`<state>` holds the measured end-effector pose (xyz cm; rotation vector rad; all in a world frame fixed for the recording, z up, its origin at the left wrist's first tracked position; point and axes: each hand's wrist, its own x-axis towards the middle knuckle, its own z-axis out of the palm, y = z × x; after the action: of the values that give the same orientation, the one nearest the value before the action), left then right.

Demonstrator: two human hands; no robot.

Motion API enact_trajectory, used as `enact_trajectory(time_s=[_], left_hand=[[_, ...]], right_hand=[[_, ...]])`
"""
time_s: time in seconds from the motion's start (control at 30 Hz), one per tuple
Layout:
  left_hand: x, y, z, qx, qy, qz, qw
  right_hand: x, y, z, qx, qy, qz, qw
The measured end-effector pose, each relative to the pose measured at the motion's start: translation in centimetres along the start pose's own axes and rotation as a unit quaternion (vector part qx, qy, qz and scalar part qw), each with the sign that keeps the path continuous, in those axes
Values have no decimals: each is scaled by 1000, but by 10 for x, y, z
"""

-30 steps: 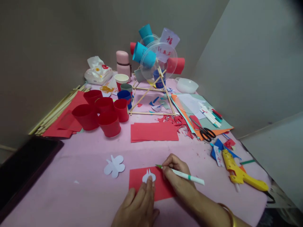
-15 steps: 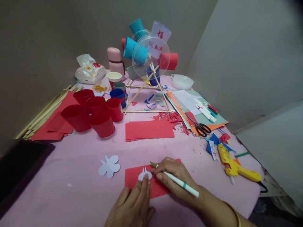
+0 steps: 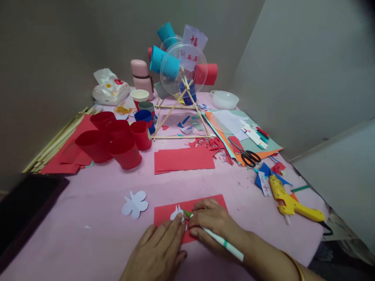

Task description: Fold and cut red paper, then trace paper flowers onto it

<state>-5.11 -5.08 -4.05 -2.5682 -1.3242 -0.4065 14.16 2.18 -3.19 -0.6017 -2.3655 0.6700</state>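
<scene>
Lower centre — left hand (image 3: 156, 248), fingers flat and together, pressing white cutout (image 3: 174, 214) on red paper (image 3: 162, 213); right hand (image 3: 211, 219) gripping marker (image 3: 218, 238), tip at cutout's edge.

Readable: one red handwritten character, 福, on the translucent lilac cup (image 3: 199, 36) high on the wheel by the far edge of the pink-covered worktop (image 3: 99, 210). Below it, a row of red characters behind the clear round plastic disc (image 3: 175, 82); the last two look like 满满, uncertain, first unclear. Illegible: red marks on the narrow white paper strip (image 3: 264, 184), right edge; print on the white plastic tissue pack (image 3: 110, 93), far left corner.
</scene>
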Motion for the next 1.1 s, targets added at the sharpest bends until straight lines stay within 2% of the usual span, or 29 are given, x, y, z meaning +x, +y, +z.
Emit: enact_trajectory(time_s=[0.1,0.23,0.33,0.57,0.73,1.0,1.1], left_hand=[[8,-12,-7,-100,9,-29,994],[19,-30,-16,-278,-48,-64,957],[23,-36,-16,-342,-71,-84,933],[27,-35,-12,-355,-91,-101,925],[31,-34,-12,-346,-100,-98,928],[43,-42,-20,-343,-158,-51,925],[46,-43,-23,-345,-174,-45,921]], right_hand=[[0,0,0,4,0,17,1000],[1,-1,-2,9,5,32,999],[1,-1,-2,6,10,27,1000],[-4,4,5,-11,49,16,999],[-3,4,4,-6,41,18,999],[-3,6,4,-4,43,15,999],[-3,2,3,-13,53,-14,998]])
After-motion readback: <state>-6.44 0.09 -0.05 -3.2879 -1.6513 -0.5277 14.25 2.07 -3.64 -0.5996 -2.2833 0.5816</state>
